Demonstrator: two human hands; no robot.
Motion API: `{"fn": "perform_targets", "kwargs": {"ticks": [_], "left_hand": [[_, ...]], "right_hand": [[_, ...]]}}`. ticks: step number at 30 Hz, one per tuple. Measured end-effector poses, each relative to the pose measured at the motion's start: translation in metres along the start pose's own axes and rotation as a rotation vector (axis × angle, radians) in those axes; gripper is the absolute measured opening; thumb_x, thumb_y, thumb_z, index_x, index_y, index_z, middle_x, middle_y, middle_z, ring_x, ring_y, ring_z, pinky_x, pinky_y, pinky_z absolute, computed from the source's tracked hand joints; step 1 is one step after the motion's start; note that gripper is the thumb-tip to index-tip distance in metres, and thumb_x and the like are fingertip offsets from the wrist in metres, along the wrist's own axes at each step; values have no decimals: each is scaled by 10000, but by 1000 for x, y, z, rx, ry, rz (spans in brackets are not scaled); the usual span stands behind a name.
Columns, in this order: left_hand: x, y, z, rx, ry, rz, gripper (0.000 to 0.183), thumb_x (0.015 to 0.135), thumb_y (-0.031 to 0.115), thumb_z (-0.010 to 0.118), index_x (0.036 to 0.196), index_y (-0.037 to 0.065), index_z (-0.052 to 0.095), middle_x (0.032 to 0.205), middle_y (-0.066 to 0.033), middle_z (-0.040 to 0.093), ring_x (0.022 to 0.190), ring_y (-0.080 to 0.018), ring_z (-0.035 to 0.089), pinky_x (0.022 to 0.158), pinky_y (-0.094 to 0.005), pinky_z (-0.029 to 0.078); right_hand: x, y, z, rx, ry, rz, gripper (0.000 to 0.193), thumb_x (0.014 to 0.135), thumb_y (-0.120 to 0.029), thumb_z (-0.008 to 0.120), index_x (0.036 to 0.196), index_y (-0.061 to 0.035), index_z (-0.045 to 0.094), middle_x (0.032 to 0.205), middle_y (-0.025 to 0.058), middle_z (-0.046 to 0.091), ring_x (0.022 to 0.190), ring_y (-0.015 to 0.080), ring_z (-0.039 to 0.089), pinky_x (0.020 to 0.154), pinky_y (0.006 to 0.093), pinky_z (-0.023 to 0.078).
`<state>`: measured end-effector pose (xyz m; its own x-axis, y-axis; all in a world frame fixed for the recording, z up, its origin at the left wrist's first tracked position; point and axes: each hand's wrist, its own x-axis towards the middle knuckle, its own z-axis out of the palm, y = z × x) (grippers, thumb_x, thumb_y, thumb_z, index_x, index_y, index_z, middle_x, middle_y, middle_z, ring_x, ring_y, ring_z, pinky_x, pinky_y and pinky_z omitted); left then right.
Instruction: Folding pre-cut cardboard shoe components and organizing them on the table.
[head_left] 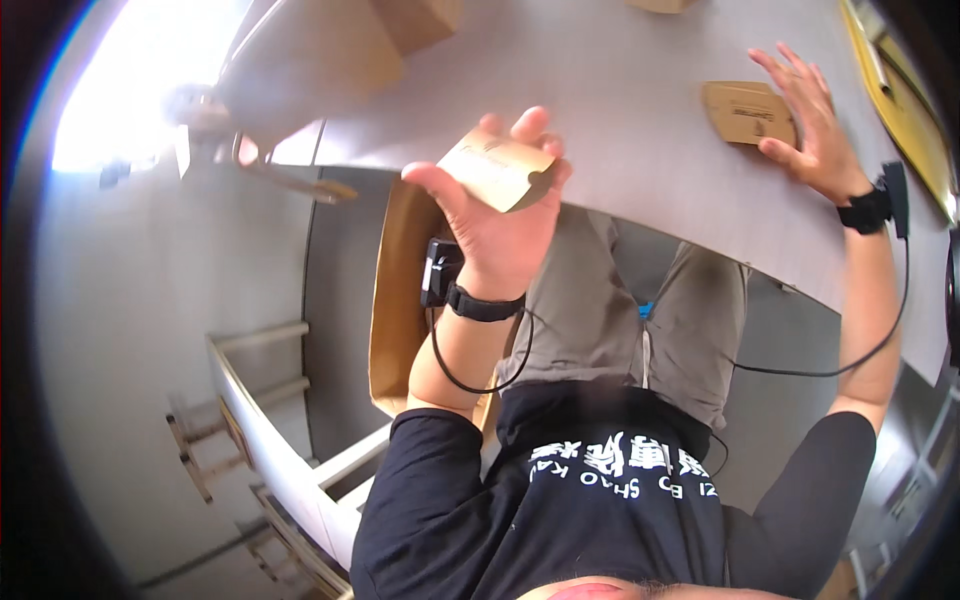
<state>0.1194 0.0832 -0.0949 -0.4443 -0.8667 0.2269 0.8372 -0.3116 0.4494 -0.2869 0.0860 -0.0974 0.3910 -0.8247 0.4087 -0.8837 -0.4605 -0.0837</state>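
My left hand [510,230] is raised in front of the table edge, palm turned up. It holds a small flat kraft-cardboard piece [492,170] with dark print and a rounded notch at one corner. The thumb lies at its left side, and the fingertips show beyond its far edge. A similar brown cardboard piece [742,112] lies on the table at the right. Over its right edge, my right hand [815,140] is open with fingers spread and nothing gripped. The thumb overlaps that piece's near corner; I cannot tell whether it touches.
The grey-white table [620,130] spans the far side. A large brown carton [310,70] stands at its far left, and a yellow tray-like object [905,110] at the far right. Below the table, an open cardboard box [392,300] sits beside my left arm. Cables run from both wrist straps.
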Motion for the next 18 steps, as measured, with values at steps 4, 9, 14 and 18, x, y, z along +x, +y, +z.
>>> {"fn": "perform_targets", "kwargs": {"ticks": [4, 9, 14, 18], "left_hand": [[-73, 45, -52, 397, 247, 243, 887, 762, 889, 529, 1259, 158, 599, 1329, -110, 651, 1114, -283, 596, 953, -428, 499], [-185, 81, -127, 851, 776, 110, 1109, 759, 894, 499, 1578, 170, 312, 1445, -144, 585, 1260, -313, 560, 1107, -439, 409], [-294, 88, -166, 888, 1524, 245, 1030, 940, 813, 354, 1651, 161, -6, 1721, -108, 101, 1541, -330, 188, 1221, -570, 182], [-281, 108, -136, 979, 1378, 398, 1003, 957, 804, 313, 1654, 166, -24, 1722, -113, 96, 1551, -321, 168, 1246, -541, 132]], "right_hand": [[5, -2, -4, 32, -58, -24, 851, 882, -626, 637, 1568, -175, 415, 1574, 54, 484, 1530, 331, 310, 1257, 596, 89], [3, 5, -12, -6, -91, -101, 807, 903, -527, 662, 1583, -181, 400, 1547, 52, 521, 1506, 289, 368, 1261, 595, 86], [2, 16, -6, 34, -94, -107, 747, 907, -472, 692, 1554, -188, 450, 1505, 46, 569, 1437, 249, 476, 1270, 581, 89], [6, 11, -14, 64, -129, -110, 716, 919, -444, 696, 1548, -194, 463, 1492, 41, 582, 1427, 241, 486, 1275, 576, 88]]}}
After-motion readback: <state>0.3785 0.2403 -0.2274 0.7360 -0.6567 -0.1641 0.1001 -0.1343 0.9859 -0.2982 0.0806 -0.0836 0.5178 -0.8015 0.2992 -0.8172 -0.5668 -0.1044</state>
